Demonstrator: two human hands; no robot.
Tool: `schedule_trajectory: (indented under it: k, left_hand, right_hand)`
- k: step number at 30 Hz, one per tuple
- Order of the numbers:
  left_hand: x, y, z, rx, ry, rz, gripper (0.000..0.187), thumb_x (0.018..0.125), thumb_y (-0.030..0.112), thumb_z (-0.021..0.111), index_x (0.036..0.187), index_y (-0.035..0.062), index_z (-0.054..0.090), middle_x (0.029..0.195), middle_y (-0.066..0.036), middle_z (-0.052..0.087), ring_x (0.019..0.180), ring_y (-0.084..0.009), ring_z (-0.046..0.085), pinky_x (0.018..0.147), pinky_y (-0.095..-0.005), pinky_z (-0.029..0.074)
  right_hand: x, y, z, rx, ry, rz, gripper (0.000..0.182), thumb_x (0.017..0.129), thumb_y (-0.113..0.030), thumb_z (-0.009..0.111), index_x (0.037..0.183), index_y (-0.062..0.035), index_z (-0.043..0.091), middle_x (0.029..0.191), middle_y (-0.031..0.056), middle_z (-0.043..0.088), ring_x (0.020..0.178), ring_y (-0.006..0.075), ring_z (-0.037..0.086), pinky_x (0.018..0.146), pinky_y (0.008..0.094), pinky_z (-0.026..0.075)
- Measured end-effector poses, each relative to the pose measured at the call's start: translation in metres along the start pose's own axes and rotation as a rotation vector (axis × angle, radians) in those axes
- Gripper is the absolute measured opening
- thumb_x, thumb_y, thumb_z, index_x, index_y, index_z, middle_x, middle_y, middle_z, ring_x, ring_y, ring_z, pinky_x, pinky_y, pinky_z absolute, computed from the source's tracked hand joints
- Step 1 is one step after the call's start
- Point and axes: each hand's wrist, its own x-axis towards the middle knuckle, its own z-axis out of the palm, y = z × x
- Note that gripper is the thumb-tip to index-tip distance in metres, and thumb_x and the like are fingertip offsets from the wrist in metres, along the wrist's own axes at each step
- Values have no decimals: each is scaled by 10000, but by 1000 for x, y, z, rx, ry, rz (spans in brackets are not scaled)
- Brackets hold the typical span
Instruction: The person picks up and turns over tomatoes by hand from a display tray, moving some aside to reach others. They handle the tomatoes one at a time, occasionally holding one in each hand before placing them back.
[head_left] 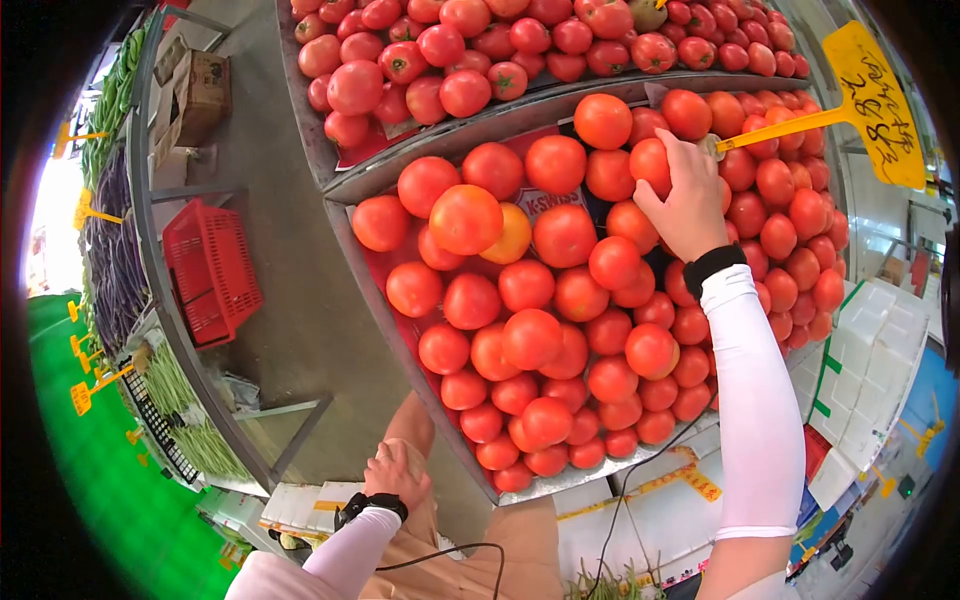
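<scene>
My right hand [690,205], in a white sleeve with a black wristband, reaches into the tomato bin from the right. Its thumb and fingers are closed around a red tomato [651,166] near the back of the pile. Close by its fingers stands the base of a yellow price sign [880,105]. My left hand [397,476], with a black watch at the wrist, lies on my bent knee away from the bin. It holds nothing, and its fingers rest loosely apart. Many loose tomatoes [565,236] surround the right hand, one of them more orange [508,236].
Behind a metal divider [440,140] lies another bin of tomatoes [465,93]. To the left, a red plastic basket [212,270] sits by a rack with long purple vegetables [112,250] and green beans [170,385]. White foam boxes [870,340] stand at right. A black cable [625,495] hangs across the bin's front edge.
</scene>
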Motion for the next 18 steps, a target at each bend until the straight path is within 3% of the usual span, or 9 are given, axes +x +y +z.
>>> schedule_trajectory:
  k: [3,8,10,13,14,18]
  left_hand:
    - [1,1,-4,-12,3,1,774,810,505,671,1391,26,490,1329,-284,549,1047,-464,645,826,-532,584]
    - [3,4,-13,-20,-32,-13,790,806,512,671,1413,36,500,1387,-285,540,1045,-458,652,823,-522,586]
    - [4,4,-9,-4,-49,-26,839,801,522,665,1479,57,494,1473,-292,520,1059,-445,658,832,-508,583]
    - [3,7,-12,7,-26,-17,789,802,521,677,1389,24,502,1380,-287,540,1056,-467,647,847,-528,586]
    - [2,8,-12,18,-43,-22,810,807,531,672,1422,34,498,1419,-288,525,1074,-459,645,859,-518,582]
    - [5,11,-16,33,-85,-30,855,819,557,662,1486,49,492,1502,-291,493,1124,-443,633,899,-494,569]
  right_hand:
    - [-2,0,-6,-231,-65,12,733,882,-310,724,1533,-105,457,1362,150,575,1317,398,500,1080,595,407]
    - [-7,25,-23,-252,176,-75,720,910,-331,723,1515,-51,453,1454,209,532,1370,423,476,1119,568,394]
    - [-14,59,-41,-406,289,29,657,910,-325,740,1441,-27,495,1438,229,535,1342,429,500,1122,561,394]
    - [-41,107,-72,-679,431,242,701,858,-359,781,1425,-43,516,1430,220,539,1342,428,497,1114,555,410]
    - [-48,110,-80,-660,394,425,738,853,-377,789,1458,-74,495,1474,222,500,1330,434,502,1107,558,423]
    - [-66,118,-92,-755,309,519,798,867,-406,790,1515,-94,442,1530,237,433,1356,447,477,1120,555,425]
